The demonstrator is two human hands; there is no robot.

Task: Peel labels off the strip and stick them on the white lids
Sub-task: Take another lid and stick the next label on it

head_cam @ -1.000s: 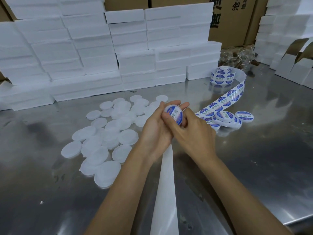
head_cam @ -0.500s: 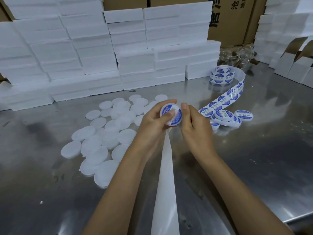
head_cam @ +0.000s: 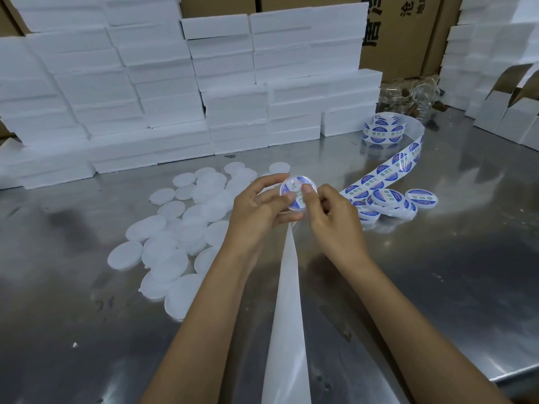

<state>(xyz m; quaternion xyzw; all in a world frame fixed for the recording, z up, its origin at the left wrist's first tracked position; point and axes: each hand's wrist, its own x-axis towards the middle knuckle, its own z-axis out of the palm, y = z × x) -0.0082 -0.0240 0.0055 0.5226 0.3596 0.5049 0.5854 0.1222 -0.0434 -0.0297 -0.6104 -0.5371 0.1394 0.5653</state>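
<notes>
A bare white backing strip (head_cam: pixel 287 316), stripped of labels, runs from the near edge of the shiny steel bench (head_cam: pixel 437 287) up the middle between both forearms. Open metal lies on either side of it, widest at the near left and at the right, where the bench's edge cuts across the lower right corner.

Above the strip, the left hand (head_cam: pixel 256 211) grips a round white lid (head_cam: pixel 297 193) by its rim, fingers curled round it, while the right hand (head_cam: pixel 335 225) presses its thumb on the blue-and-white round label on the lid's face. The left thumb rests on that face too.

Left of the hands a loose heap of plain white lids (head_cam: pixel 175 228) spreads over the bench. Right of them lies a small cluster of labelled lids (head_cam: pixel 390 199), touching the printed label strip (head_cam: pixel 388 170), which curls back to a loose coil (head_cam: pixel 382 131).

Farther off, stacked white foam blocks (head_cam: pixel 175 91) wall the rear edge, with brown cartons (head_cam: pixel 408 33) behind and folded white boxes (head_cam: pixel 501 109) at the far right. A tangle of clear glass pieces (head_cam: pixel 414 94) sits in the back corner; what they are cannot be told.
</notes>
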